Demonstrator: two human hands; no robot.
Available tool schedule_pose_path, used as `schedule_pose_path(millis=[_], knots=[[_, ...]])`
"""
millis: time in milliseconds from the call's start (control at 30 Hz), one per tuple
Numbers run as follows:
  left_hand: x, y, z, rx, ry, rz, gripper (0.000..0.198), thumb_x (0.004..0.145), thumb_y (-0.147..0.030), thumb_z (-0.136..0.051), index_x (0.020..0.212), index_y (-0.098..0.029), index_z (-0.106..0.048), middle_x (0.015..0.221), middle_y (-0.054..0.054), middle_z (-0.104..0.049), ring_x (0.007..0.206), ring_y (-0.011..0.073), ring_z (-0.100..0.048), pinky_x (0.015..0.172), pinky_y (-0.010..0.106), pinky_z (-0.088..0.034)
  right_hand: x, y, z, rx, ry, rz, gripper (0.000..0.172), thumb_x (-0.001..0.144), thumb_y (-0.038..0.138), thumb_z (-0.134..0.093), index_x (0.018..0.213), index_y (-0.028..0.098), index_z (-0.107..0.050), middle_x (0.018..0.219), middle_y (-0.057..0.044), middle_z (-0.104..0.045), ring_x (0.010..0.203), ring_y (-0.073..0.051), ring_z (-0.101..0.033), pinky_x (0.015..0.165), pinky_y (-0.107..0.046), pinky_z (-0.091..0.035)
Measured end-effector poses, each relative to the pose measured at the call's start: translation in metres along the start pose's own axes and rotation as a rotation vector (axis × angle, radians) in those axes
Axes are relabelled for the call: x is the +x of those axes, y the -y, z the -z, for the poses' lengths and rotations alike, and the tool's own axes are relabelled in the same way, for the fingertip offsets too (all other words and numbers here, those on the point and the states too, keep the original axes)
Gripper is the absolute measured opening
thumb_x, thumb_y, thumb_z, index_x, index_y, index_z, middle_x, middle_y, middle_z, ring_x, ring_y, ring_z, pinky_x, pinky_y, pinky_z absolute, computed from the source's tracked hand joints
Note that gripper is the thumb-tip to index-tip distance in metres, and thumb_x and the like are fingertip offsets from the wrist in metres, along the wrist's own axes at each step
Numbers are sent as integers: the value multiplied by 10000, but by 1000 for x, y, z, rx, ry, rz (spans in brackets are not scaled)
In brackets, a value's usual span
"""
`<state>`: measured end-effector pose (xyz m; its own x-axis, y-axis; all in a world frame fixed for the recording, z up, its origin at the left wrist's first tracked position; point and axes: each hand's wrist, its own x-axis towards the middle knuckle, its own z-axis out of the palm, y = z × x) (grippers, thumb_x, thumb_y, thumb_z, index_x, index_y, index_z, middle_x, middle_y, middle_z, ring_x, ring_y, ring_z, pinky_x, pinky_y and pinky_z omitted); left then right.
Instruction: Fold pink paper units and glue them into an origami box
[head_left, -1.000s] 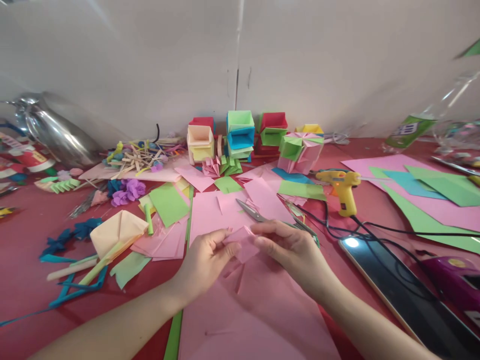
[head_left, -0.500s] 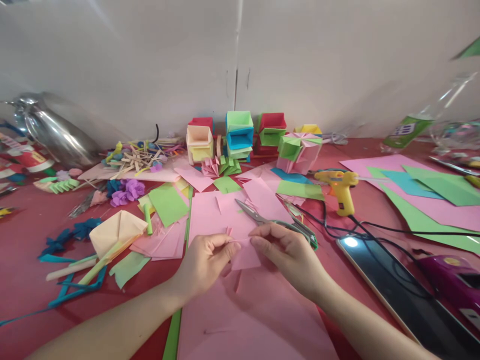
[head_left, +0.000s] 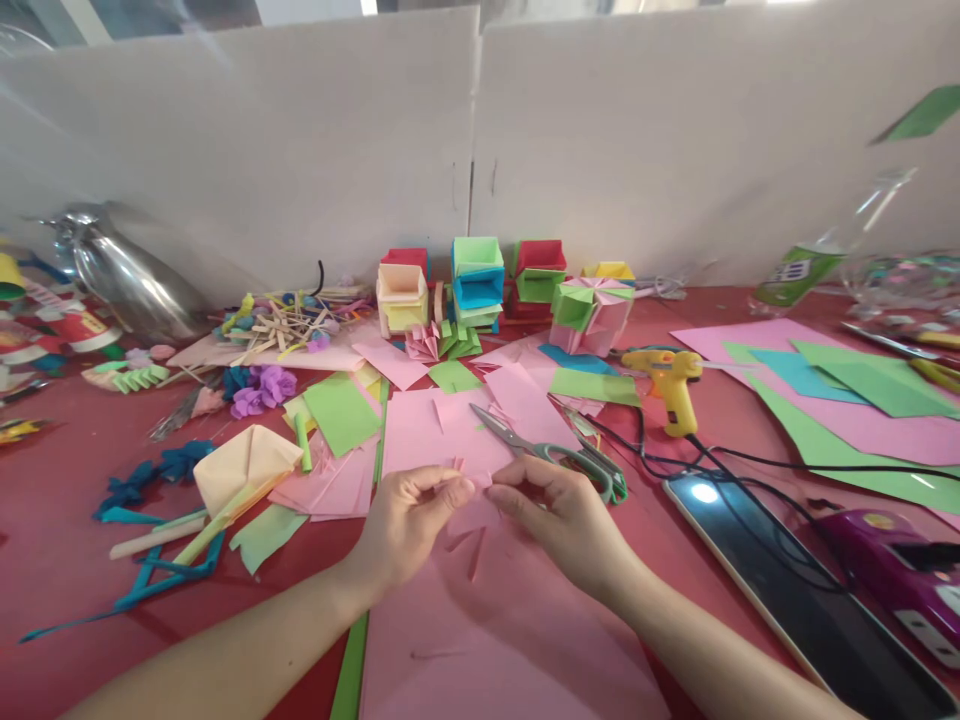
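Between the fingertips of my left hand [head_left: 416, 520] and my right hand [head_left: 559, 510] is a small piece of pink paper [head_left: 482, 481]. Both hands are closed in a pinch, one on either side of it, above a large pink paper sheet [head_left: 517, 650]. Fingers partly cover the piece, so its exact shape is hard to make out. Thin pink paper strips [head_left: 477, 555] lie on the sheet just below the hands. Scissors [head_left: 510, 436] with green handles rest beyond my right hand, blades pointing away to the left.
Folded paper boxes [head_left: 478, 288] stand at the back by the white partition. To the right are a yellow glue gun [head_left: 670, 385], a phone [head_left: 787, 600] and black cables. A cream folded paper [head_left: 244, 468] and a metal jug [head_left: 139, 275] are on the left.
The pink piece hung flat and square below my fingers; now only a small bit shows between the fingertips. My right hand has moved slightly left, and the head view has tilted up a little.
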<state>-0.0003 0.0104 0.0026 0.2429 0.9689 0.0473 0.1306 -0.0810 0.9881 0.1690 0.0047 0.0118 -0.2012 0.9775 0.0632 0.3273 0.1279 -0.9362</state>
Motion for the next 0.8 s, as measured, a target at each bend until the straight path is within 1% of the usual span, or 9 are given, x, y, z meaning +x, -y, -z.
schedule_pose_path(millis=[200,267,333,400,467,500,600,700,800], knots=[[-2,-3,0,21,-23,-12,337,816,-356,-547,530,-177,-539,482,-46,-353,483,102,-331,471,232,-270,0,3,2,-39,-14,61,150,798,266,-555,691,168,-594,646,15,-551,589,-103,-474,542,-219,-382],[-2,-1,0,20,-13,-5,330,821,-357,-544,544,-179,-572,476,-44,-405,482,107,-389,475,229,-304,-1,3,3,-28,-2,56,152,796,264,-554,681,169,-579,624,22,-530,564,-97,-459,527,-220,-373],[-2,1,1,-40,-2,-3,229,809,-347,-571,671,-189,-663,597,-17,-571,617,138,-536,590,233,-413,-1,3,3,-5,17,38,167,800,282,-553,681,166,-570,604,28,-509,529,-89,-435,503,-218,-359],[-1,3,1,-182,50,-2,185,783,-328,-615,913,-223,-695,924,23,-677,926,190,-592,832,278,-439,-2,3,3,21,35,28,185,804,299,-556,679,163,-569,608,27,-508,529,-87,-430,501,-217,-356],[-1,2,1,-333,160,13,364,777,-319,-627,1137,-267,-612,1240,34,-577,1183,217,-478,1012,335,-338,-2,3,2,48,66,32,195,808,308,-560,683,158,-580,640,15,-534,577,-98,-462,540,-221,-378],[-1,1,1,-374,225,24,408,793,-321,-609,1197,-275,-568,1321,34,-511,1247,220,-417,1053,354,-289,-2,2,1,68,89,33,197,813,314,-558,698,157,-589,662,7,-549,607,-106,-481,565,-226,-391],[-3,-4,-1,-359,301,20,365,865,-334,-507,1218,-253,-553,1379,43,-437,1304,217,-340,1099,378,-208,-2,0,-1,143,152,14,216,830,350,-540,765,155,-605,712,-9,-574,670,-127,-520,614,-240,-415],[-3,-5,-3,-373,231,17,350,888,-365,-458,1190,-239,-580,1361,53,-459,1291,230,-362,1098,401,-214,-2,-2,-1,131,159,-19,252,824,385,-545,747,153,-608,690,0,-559,650,-122,-506,602,-234,-405],[-3,-2,-5,-494,201,53,334,882,-385,-465,1126,-226,-627,1306,67,-524,1239,255,-432,1068,422,-273,-3,-1,-1,86,148,-38,273,821,388,-548,701,150,-608,645,14,-524,601,-104,-460,563,-223,-378]])
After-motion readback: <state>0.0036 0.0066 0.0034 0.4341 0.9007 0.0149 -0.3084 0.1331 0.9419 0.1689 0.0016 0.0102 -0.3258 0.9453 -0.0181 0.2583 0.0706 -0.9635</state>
